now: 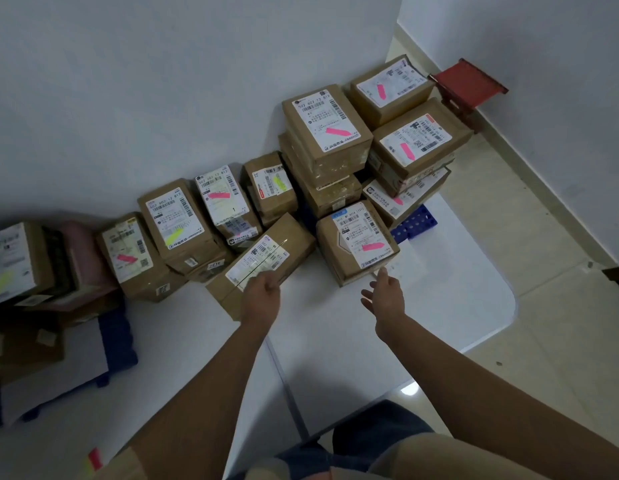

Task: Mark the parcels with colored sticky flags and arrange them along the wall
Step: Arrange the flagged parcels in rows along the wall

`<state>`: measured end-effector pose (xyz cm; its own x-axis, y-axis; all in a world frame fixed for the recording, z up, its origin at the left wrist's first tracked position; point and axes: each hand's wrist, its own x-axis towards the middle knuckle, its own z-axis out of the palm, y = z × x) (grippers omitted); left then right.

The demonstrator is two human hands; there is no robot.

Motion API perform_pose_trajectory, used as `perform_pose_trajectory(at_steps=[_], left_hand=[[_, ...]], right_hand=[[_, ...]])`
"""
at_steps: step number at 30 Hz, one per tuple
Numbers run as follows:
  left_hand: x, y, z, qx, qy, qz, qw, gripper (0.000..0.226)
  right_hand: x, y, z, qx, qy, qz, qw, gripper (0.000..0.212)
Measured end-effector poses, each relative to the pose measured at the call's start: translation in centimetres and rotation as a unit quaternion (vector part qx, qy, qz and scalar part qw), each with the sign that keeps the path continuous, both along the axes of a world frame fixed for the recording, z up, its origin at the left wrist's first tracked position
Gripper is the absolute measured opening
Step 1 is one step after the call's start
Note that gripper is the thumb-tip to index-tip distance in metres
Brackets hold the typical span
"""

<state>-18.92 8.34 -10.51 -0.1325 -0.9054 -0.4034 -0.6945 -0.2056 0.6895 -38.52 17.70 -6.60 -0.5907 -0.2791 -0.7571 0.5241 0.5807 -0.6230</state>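
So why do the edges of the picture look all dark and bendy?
Head view: the wide lens bends the wall and darkens the corners, so the boxes at far left look dim and soft; the middle stays clear, with the left hand on a box and the right hand sharp; a small bright glare spot sits on the table.

Beyond the fingertips, a pale wall (145,81) is rising. Beige floor tiles (543,271) are lying rightward, a red stool (469,83) sitting cornerward.
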Motion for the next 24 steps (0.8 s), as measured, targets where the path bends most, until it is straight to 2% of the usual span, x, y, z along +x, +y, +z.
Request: perform_pose_trajectory(at_steps=[3, 5, 8, 12, 15, 20, 22, 24], left_hand=[[3.3, -0.7, -0.9, -0.015, -0.148, -0.013, 0.989, 0.047], [5.3, -1.3, -1.6, -0.034, -0.222, -0.055, 0.973, 0.068], [6.7, -2.7, -2.1, -0.034, -0.259, -0.129, 0.957, 0.088], [7.0, -3.4, -1.9, -0.001, -0.273, -0.16, 0.948, 0.112], [7.8, -1.9, -2.2, -0.011, -0.309, -0.182, 0.934, 0.12], [10.3, -0.1, -2.2, -0.053, -0.259, -0.172, 0.949, 0.113], [11.6, 0.0, -2.1, -0.019, -0.22, -0.161, 0.962, 0.11], [12.9, -0.4, -1.3, 0.058, -0.154, -0.146, 0.976, 0.102]], right_hand=[[1.7, 0.5, -0.2, 0.004, 0.001, 0.008, 1.0, 0.047], [2.7, 0.6, -0.4, 0.007, 0.007, 0.019, 1.0, 0.046], [4.0, 0.9, -0.9, 0.012, 0.012, 0.033, 0.999, 0.045], [5.5, 0.8, -1.3, 0.016, 0.013, 0.052, 0.998, 0.046], [6.5, 0.5, -1.4, 0.019, 0.01, 0.062, 0.998, 0.046], [9.0, -0.8, -1.5, 0.015, -0.004, 0.082, 0.997, 0.048], [10.1, -1.4, -1.6, 0.015, -0.01, 0.097, 0.995, 0.048], [11.1, -1.9, -1.8, 0.013, -0.016, 0.109, 0.994, 0.047]])
